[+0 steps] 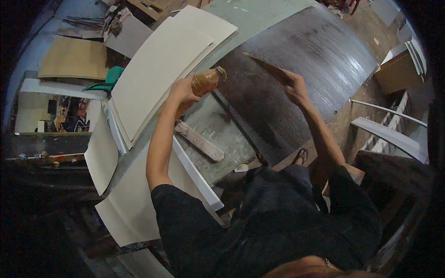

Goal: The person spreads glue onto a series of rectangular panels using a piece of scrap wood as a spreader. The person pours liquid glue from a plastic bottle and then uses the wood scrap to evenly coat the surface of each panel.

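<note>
My left hand is wrapped round a plastic bottle of amber-brown stuff. The bottle lies tilted, its smeared neck pointing right, over the near left corner of a dark sheet. Glossy streaks run across that sheet, brightest at its right side. My right hand grips a thin, flat brown piece with a pale tip, which points left above the sheet. Whether the piece touches the sheet I cannot tell. Under my left forearm lies a whitish, stained bar on the grey-green tabletop.
Large cream panels are stacked left of the dark sheet. More pale panels lean by my left elbow. A green object sits beyond the stack. White strips and a brown box stand at the right.
</note>
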The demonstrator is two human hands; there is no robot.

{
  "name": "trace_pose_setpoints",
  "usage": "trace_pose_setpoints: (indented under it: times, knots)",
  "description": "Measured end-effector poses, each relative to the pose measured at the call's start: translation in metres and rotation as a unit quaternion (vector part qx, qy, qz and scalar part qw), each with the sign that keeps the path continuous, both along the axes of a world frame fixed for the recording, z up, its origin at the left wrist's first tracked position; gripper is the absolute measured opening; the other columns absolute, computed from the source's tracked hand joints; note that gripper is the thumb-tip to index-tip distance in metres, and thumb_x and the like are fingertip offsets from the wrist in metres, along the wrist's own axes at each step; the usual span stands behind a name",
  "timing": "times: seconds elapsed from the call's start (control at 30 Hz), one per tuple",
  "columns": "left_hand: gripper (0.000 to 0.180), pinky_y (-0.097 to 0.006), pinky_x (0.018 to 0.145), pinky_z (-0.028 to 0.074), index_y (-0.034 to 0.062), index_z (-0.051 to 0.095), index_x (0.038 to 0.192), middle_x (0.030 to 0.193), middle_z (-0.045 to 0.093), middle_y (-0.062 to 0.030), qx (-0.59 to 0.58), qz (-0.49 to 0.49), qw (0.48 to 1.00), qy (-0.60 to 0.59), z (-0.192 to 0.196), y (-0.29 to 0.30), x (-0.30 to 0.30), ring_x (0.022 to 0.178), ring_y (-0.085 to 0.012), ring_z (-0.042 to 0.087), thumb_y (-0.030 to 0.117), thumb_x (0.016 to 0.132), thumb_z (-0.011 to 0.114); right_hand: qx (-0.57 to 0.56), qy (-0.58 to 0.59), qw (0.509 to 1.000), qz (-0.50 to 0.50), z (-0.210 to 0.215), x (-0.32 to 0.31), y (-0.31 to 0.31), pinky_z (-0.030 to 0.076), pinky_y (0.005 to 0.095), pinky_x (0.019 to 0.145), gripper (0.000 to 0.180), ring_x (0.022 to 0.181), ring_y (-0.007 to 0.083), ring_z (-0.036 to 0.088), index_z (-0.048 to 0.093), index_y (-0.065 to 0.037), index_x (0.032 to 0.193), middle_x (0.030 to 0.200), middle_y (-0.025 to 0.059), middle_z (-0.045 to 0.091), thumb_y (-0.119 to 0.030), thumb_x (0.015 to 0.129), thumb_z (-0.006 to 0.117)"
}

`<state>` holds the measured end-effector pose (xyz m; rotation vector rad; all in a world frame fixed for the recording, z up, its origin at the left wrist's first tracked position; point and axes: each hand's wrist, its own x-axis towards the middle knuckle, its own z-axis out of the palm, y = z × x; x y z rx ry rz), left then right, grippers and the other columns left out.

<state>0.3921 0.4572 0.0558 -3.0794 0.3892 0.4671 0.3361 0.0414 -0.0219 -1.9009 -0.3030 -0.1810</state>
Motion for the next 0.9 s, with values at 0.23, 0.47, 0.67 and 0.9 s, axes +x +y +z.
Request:
trace_pose_setpoints:
  times: [0.23,0.47,0.67,0.9]
  knots:
    - [0.095,-0.044,0.093,0.052,0.0109,0.051,0.132,0.111,0.069,-0.0188,-0.138,0.044,0.988,-0.053,0.03,0.006,-0.014,0.105,-0.0384,0.066,0.035,0.049,0.089,-0.255,-0.126,0.956,0.07,0.015,0.073,0.067,0.048,0.0349,0.098,0.044,0.114,0.0248,0.062,0.069,-0.017,0.12,0.123,0.0048,0.067,-0.006,0.078,0.061]
    - [0.091,-0.044,0.092,0.053,0.0103,0.051,0.13,0.108,0.07,-0.0192,-0.168,0.048,0.981,-0.086,0.045,0.017,-0.025,0.102,-0.0385,0.067,0.033,0.05,0.088,-0.435,-0.163,0.884,0.043,-0.022,0.115,0.024,0.047,0.0351,0.098,0.037,0.115,0.0225,0.06,0.071,-0.02,0.116,0.123,0.0006,0.068,-0.01,0.083,0.056]
    - [0.091,-0.044,0.091,0.054,0.0093,0.049,0.131,0.108,0.069,-0.0211,-0.215,0.06,0.963,-0.15,0.05,0.042,-0.042,0.1,-0.0398,0.067,0.035,0.053,0.088,-0.351,-0.202,0.914,0.033,0.027,0.104,0.055,0.052,0.0402,0.089,0.044,0.104,0.0273,0.066,0.07,-0.024,0.119,0.114,0.0034,0.07,-0.006,0.082,0.054]
    - [0.094,-0.044,0.093,0.054,0.0028,0.049,0.13,0.109,0.069,-0.0224,-0.202,0.047,0.962,-0.177,0.087,0.03,-0.041,0.103,-0.0382,0.067,0.038,0.053,0.089,-0.214,-0.11,0.97,0.008,0.088,0.108,0.082,0.054,0.0399,0.087,0.05,0.102,0.0278,0.067,0.069,-0.027,0.12,0.116,0.0021,0.07,0.001,0.08,0.056]
